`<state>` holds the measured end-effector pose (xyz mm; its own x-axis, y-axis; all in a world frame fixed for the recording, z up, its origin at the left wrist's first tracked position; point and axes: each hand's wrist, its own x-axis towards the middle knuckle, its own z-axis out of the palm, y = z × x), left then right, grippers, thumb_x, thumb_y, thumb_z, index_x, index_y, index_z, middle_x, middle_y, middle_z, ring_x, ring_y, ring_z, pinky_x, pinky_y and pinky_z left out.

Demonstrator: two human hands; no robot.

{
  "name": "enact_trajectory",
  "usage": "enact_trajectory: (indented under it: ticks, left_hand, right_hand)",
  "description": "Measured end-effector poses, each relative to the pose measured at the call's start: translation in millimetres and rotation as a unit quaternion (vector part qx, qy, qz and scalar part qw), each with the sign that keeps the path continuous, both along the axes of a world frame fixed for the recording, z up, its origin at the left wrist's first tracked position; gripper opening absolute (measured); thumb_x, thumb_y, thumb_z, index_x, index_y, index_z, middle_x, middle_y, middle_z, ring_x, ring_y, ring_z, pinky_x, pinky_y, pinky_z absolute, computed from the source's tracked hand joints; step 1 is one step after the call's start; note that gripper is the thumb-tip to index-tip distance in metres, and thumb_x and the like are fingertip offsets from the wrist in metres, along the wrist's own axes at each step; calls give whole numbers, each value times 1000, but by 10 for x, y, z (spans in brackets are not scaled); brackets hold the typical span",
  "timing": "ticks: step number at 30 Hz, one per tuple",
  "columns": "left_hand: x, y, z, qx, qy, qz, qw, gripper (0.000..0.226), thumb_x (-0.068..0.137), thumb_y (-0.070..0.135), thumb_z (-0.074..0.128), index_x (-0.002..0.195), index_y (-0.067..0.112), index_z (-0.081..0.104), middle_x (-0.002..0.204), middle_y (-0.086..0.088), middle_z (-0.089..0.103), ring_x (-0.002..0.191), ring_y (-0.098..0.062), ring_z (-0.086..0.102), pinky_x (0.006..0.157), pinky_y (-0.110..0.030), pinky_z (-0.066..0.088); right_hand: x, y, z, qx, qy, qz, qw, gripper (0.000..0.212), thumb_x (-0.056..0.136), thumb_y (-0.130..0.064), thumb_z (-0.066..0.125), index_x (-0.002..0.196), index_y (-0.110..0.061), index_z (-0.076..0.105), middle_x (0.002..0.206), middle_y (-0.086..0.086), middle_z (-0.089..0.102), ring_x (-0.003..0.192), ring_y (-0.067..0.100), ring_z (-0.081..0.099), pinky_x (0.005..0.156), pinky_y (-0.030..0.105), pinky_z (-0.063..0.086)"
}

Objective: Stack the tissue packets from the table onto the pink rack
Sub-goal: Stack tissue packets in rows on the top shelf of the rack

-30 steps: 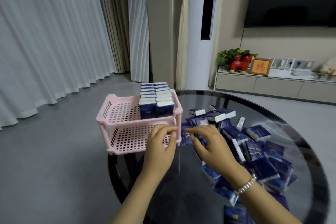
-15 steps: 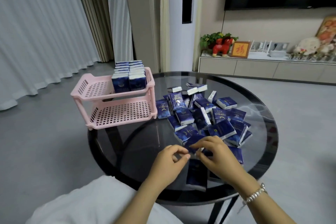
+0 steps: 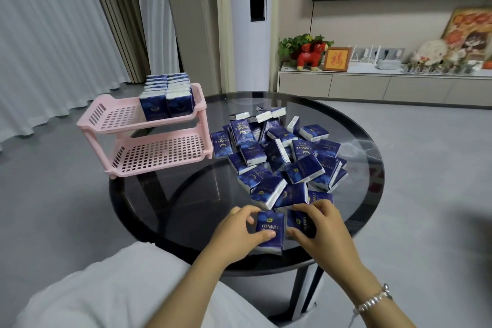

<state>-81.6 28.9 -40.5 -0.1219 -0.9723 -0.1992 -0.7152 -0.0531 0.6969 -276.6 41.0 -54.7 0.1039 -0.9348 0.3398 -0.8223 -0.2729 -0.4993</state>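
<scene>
"TWINKLE" is printed on the blue tissue packets (image 3: 269,230), "福" on a framed picture (image 3: 337,59)

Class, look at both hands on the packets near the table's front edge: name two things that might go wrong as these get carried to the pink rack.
1. The left hand and right hand each grip a packet near the glass table's front edge; a slip might send one to the floor.
2. The pink rack stands at the table's far-left rim, its top tier loaded on one side only; a nudge while stacking might tip or shift it.
</scene>
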Motion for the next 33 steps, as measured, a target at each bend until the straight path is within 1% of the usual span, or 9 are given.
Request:
enact_trajectory:
  ticks: [6, 9, 11, 15, 20, 25, 27, 29, 33]
  left_hand:
    - [-19, 46, -31, -39, 52, 22, 998, 40, 77, 42, 73, 105, 43, 44, 108, 15, 51, 81, -6, 54, 78, -25, 48]
    - [-10, 67, -12, -42, 90, 46, 994, 43, 81, 33, 72, 108, 39, 39, 98, 11, 61, 79, -7, 62, 74, -29, 53]
    - [22, 65, -1, -40, 104, 63, 992, 45, 82, 28, 71, 112, 35, 38, 95, 7, 63, 83, -9, 65, 75, -31, 55]
    - [110, 84, 24, -55, 138, 100, 984, 43, 85, 18, 69, 113, 31, 39, 86, 13, 60, 79, -1, 62, 62, -14, 48]
    - [249, 70, -11, -42, 164, 159, 973, 51, 84, 18, 70, 125, 27, 41, 95, 5, 64, 89, -14, 65, 74, -24, 51]
    - [284, 56, -26, -43, 194, 190, 961, 54, 84, 15, 70, 130, 25, 43, 112, -2, 64, 96, -17, 64, 80, -28, 51]
    - [289, 55, -6, -53, 209, 200, 956, 55, 85, 14, 69, 132, 25, 43, 113, -1, 62, 96, -16, 62, 78, -25, 49]
    - [301, 55, 9, -68, 226, 212, 948, 59, 85, 13, 68, 136, 26, 40, 116, -3, 62, 97, -16, 61, 79, -26, 49]
    - [323, 46, 24, -92, 285, 218, 929, 71, 85, 9, 68, 140, 38, 34, 114, -1, 64, 100, -15, 65, 81, -26, 53]
  right_hand:
    - [25, 17, -128, -13, 11, -96, 995, 51, 61, -47, 81, 102, -18, 72, 98, 1, 62, 94, 27, 54, 78, 34, 38]
    - [71, 55, -146, -10, -21, -86, 996, 55, 68, -53, 69, 107, -14, 71, 105, 0, 63, 103, 24, 48, 85, 31, 39]
    - [115, 68, -122, -2, -43, -64, 997, 55, 70, -49, 69, 111, -12, 69, 107, 1, 60, 107, 19, 42, 89, 25, 36]
    - [222, 59, -68, 31, -50, -21, 998, 54, 81, -42, 66, 127, -16, 58, 116, -1, 50, 111, 11, 31, 95, 16, 25]
    - [354, -9, 3, 73, -41, -6, 996, 56, 82, -41, 67, 131, -18, 52, 119, -4, 44, 108, 8, 26, 96, 15, 23]
    - [431, -63, 85, 122, 16, -2, 992, 49, 76, -50, 69, 117, -29, 51, 117, -7, 49, 113, 17, 38, 90, 28, 35]
    - [457, -76, 108, 144, -17, 11, 989, 46, 73, -45, 74, 109, -29, 49, 111, -6, 50, 103, 16, 48, 81, 27, 42]
    - [475, -97, 108, 167, -67, 26, 983, 46, 73, -37, 76, 109, -26, 49, 108, -6, 46, 96, 11, 49, 76, 22, 41]
    - [501, -172, 55, 170, -239, 27, 956, 22, 83, -29, 69, 100, -30, 54, 112, 3, 56, 91, 10, 57, 72, 19, 44]
